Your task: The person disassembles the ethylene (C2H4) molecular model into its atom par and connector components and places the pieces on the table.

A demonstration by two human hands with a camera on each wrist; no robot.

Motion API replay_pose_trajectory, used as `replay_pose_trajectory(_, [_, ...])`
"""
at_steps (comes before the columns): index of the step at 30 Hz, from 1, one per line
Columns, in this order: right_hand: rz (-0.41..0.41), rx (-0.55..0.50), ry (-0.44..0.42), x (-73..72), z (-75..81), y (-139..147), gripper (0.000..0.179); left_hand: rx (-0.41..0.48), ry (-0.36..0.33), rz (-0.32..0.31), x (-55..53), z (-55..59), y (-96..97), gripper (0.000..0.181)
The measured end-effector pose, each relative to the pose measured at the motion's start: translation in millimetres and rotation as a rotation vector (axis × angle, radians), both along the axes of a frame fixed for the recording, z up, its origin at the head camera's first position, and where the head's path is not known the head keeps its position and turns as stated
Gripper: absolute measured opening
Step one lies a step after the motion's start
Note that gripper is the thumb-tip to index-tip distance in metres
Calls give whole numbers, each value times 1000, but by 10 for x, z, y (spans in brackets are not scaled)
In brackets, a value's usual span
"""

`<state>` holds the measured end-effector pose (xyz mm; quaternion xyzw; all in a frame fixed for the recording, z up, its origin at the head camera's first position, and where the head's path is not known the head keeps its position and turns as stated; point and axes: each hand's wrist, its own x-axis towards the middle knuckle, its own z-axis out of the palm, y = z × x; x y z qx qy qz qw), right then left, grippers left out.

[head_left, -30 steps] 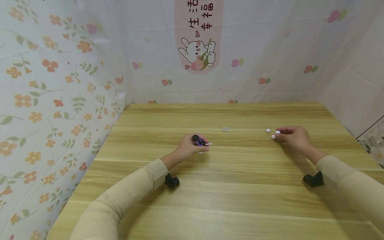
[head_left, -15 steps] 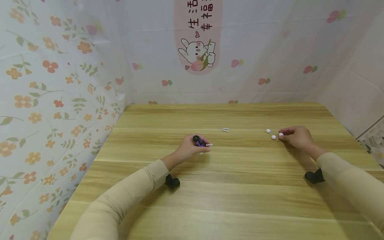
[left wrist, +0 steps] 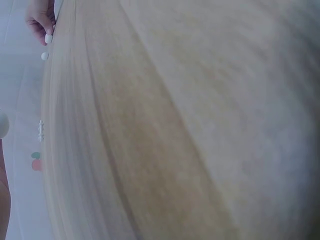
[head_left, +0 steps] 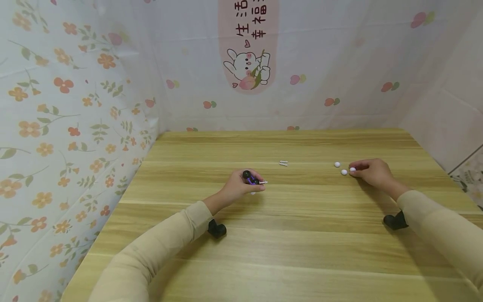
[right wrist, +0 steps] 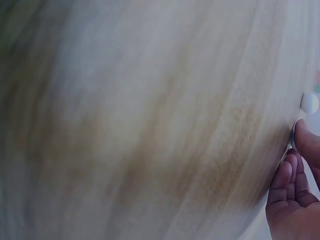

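My left hand (head_left: pixel 237 184) grips a small ball-and-stick model (head_left: pixel 246 174), with black balls, purple connectors and a white stick pointing right. A white ball (left wrist: pixel 3 124) of that model shows at the left wrist view's edge; the fingers hide much of the rest. On the right, my right hand (head_left: pixel 377 173) pinches a white ball (head_left: pixel 352 170) between thumb and fingers, low at the tabletop. Just left of it lie two more white balls, one nearer (head_left: pixel 344 172) and one farther back (head_left: pixel 337 165).
Several short white sticks (head_left: pixel 284 163) lie on the wooden table (head_left: pixel 286 251) between the hands, toward the back. Patterned cloth (head_left: pixel 320 63) hangs behind and at the left. A black piece (head_left: pixel 216 229) shows below the left sleeve, another (head_left: pixel 395 221) below the right.
My right hand has shifted slightly right with its white ball, away from the other two, now seen apart from it. My left hand and the model have stayed nearly still.
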<state>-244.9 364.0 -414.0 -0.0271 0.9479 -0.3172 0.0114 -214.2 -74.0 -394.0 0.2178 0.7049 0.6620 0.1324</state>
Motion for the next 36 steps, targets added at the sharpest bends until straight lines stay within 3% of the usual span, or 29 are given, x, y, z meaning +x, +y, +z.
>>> replay_pose_trajectory(3, [4, 2, 0, 3, 7, -7, 46, 0, 9, 5, 61, 86, -2, 21])
replay_pose_trajectory(10, [2, 3, -9, 16, 32, -31, 46, -23, -5, 12, -70, -109, -1, 26])
replay_pose_trajectory(18, [-14, 0, 10, 35, 62, -23, 49, -28, 15, 17, -100, -168, 2, 25])
replay_pose_trajectory(25, [-18, -74, 18, 42, 130, -103, 52, -35, 33, 13, -105, -181, 2, 23])
replay_pose_trajectory(32, [-10, -197, 12, 92, 216, -428, 48, -57, 42, 9, -85, -154, 13, 22])
replay_pose_trajectory(36, [38, -271, 32, 131, 238, -644, 44, -57, 37, 6, -84, -148, 26, 23])
